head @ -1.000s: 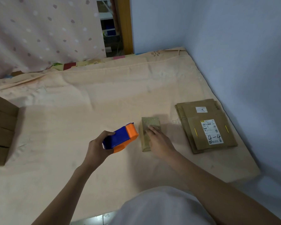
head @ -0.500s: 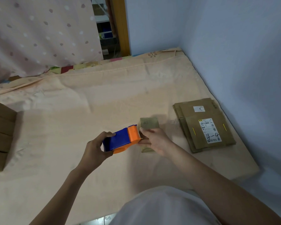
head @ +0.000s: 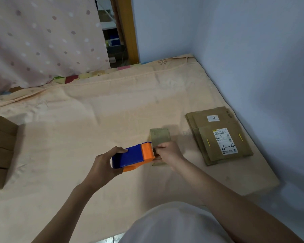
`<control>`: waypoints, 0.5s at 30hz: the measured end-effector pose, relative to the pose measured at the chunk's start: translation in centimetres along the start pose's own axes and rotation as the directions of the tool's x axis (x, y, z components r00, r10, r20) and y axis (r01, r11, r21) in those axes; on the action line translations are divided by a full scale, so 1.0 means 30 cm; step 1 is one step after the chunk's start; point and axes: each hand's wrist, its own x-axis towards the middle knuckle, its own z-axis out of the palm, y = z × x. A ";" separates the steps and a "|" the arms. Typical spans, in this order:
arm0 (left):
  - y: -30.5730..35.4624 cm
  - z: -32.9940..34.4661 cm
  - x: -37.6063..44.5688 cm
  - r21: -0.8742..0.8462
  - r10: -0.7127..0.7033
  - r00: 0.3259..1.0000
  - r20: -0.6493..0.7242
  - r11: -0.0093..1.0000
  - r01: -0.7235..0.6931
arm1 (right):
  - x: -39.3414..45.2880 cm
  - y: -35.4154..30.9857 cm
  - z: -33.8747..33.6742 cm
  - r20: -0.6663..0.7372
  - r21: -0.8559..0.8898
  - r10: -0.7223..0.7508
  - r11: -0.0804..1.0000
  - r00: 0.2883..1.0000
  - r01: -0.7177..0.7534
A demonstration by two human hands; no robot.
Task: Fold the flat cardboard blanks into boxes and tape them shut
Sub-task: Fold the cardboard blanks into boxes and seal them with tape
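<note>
A small folded cardboard box (head: 159,137) lies on the peach sheet in the middle of the bed. My left hand (head: 104,165) grips a blue and orange tape dispenser (head: 132,156) just left of the box. At the dispenser's toothed orange end, my right hand (head: 168,153) has its fingers curled and pinches the tape end. That hand hides the near half of the box. A stack of flat cardboard blanks (head: 218,135) with a white label marked 4-4 lies to the right, near the wall.
Several finished brown boxes (head: 0,151) are stacked at the left edge. A blue wall (head: 253,67) runs along the right side of the bed. A dotted pink curtain (head: 42,41) hangs at the back left. My white-clad knee (head: 174,225) is at the bottom.
My right hand left the top of the small box and came back to the dispenser's orange end. My left hand brought the dispenser slightly right, toward the box.
</note>
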 end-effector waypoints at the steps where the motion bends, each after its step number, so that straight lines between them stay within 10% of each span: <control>1: 0.006 0.001 0.000 -0.004 -0.006 1.000 0.007 1.000 0.006 | 0.001 0.006 -0.002 -0.012 0.001 0.012 1.000 1.000 -0.012; 15: 0.021 -0.008 0.000 0.029 -0.024 0.996 0.090 0.999 0.022 | -0.023 0.023 -0.056 -0.020 0.065 0.121 0.991 0.992 -0.120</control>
